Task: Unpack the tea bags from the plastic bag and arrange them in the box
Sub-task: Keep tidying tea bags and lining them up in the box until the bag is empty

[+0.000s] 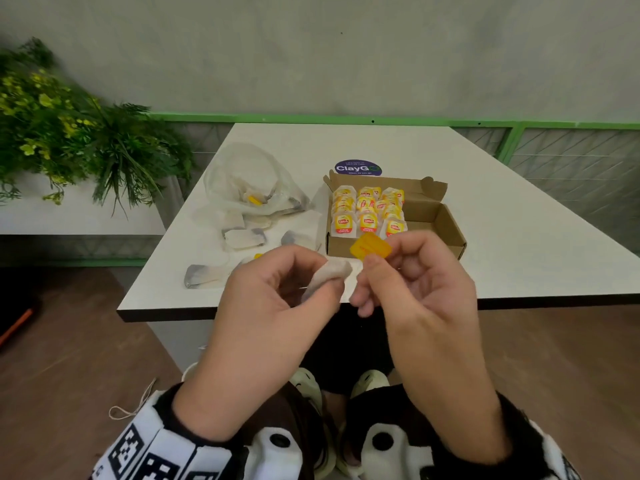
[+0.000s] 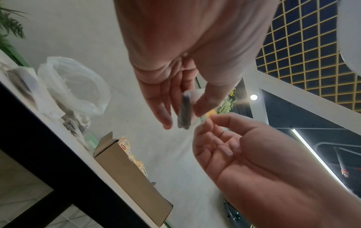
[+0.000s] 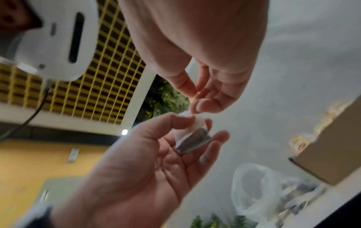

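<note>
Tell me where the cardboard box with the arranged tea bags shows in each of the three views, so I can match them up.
Head: the cardboard box sits right of centre on the table, just beyond the right hand.
Left wrist: lower left of centre, seen edge-on from below.
Right wrist: at the right edge, blurred.
Shared landmark: the plastic bag beside the box, also seen at and.

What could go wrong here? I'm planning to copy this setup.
1. The left hand pinches the tea bag while the right hand pinches its yellow tag; pulling apart might snap the string or tear the bag.
2. Loose bags lie near the table edge and could get knocked off.
</note>
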The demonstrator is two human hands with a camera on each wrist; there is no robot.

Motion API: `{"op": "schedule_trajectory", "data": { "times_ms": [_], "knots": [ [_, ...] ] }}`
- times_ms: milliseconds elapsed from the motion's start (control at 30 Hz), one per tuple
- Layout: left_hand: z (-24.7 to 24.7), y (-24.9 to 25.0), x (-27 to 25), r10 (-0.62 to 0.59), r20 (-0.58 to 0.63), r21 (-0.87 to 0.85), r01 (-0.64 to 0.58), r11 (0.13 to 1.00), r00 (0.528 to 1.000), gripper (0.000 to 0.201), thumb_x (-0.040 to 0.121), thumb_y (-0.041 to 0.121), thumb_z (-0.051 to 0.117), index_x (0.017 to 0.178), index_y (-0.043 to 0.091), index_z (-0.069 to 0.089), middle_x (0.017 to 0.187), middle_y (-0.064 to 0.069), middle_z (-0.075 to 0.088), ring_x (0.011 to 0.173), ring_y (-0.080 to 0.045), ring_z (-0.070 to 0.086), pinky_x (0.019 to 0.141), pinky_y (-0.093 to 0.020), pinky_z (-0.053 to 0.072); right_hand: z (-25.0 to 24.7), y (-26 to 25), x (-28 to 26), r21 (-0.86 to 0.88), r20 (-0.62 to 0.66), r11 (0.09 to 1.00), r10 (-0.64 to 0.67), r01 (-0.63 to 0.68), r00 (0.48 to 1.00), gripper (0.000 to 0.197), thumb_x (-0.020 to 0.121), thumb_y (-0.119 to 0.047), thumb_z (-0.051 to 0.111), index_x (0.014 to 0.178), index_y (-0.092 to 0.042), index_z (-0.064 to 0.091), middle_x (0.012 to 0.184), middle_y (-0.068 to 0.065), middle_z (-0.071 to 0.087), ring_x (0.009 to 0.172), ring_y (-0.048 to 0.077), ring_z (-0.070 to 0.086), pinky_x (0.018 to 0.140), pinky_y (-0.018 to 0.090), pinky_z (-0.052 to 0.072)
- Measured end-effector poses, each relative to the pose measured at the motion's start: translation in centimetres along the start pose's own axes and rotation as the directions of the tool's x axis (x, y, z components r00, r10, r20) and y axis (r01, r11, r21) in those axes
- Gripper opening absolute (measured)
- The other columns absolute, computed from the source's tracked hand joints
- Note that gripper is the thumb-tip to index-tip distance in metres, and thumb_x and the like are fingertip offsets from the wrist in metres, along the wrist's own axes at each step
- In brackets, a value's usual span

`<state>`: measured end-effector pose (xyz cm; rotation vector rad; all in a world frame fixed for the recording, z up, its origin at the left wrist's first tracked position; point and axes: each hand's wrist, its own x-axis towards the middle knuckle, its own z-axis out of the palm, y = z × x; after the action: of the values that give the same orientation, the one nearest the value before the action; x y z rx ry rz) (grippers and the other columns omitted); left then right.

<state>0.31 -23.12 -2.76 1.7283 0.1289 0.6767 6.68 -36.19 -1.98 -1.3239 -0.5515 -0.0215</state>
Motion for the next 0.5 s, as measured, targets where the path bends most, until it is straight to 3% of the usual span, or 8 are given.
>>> {"op": "schedule_trajectory", "data": {
  "times_ms": [100, 233, 333, 500],
  "knots": [
    [0.1, 0.2, 0.1, 0.014, 0.017, -0.069, -0.013, 0.998, 1.0, 0.005, 0.081, 0.016, 0.068, 0.079, 0.02, 0.066, 0.089, 0.004, 0.078, 0.081, -0.013, 0.073, 0.074, -0.032, 0.059, 0.0, -0.3, 0.5, 0.246, 0.112, 0.952, 0.161, -0.184, 0.981, 0.01, 0.093, 0.004, 0.058, 0.087, -0.004, 0.056, 0.07, 0.017, 0.066, 0.056, 0.025, 0.061, 0.051, 0.03, 0.052],
    [-0.1, 0.5, 0.2, 0.016, -0.024, -0.085, -0.018, 0.996, 1.0, 0.019, 0.08, 0.013, 0.063, 0.068, 0.015, 0.048, 0.069, -0.009, 0.067, 0.062, -0.012, 0.057, 0.057, -0.024, 0.046, -0.2, -0.7, 0.9, 0.382, 0.228, 0.854, 0.282, -0.352, 0.932, 0.009, 0.082, 0.002, 0.065, 0.086, -0.003, 0.058, 0.077, 0.023, 0.065, 0.057, 0.025, 0.061, 0.053, 0.03, 0.052],
    [-0.3, 0.6, 0.5, -0.014, -0.053, -0.125, 0.007, 0.992, 0.999, 0.023, 0.078, 0.015, 0.064, 0.063, 0.015, 0.047, 0.06, -0.011, 0.055, 0.059, -0.018, 0.048, 0.057, -0.024, 0.041, -0.6, -0.9, 0.9, 0.418, 0.298, 0.793, 0.341, -0.443, 0.892, 0.01, 0.078, -0.002, 0.064, 0.085, -0.007, 0.06, 0.076, 0.02, 0.063, 0.057, 0.022, 0.058, 0.053, 0.028, 0.05],
    [-0.7, 1.1, 1.1, -0.093, -0.009, -0.389, 0.083, 0.917, 0.996, 0.029, 0.068, 0.031, 0.074, 0.062, 0.02, 0.049, 0.063, -0.007, 0.046, 0.062, -0.02, 0.044, 0.065, -0.031, 0.039, -0.5, -0.7, 0.7, 0.472, 0.345, 0.714, 0.39, -0.517, 0.854, 0.013, 0.078, -0.004, 0.065, 0.086, -0.013, 0.065, 0.072, 0.014, 0.059, 0.055, 0.018, 0.052, 0.052, 0.027, 0.044]
  ]
}}
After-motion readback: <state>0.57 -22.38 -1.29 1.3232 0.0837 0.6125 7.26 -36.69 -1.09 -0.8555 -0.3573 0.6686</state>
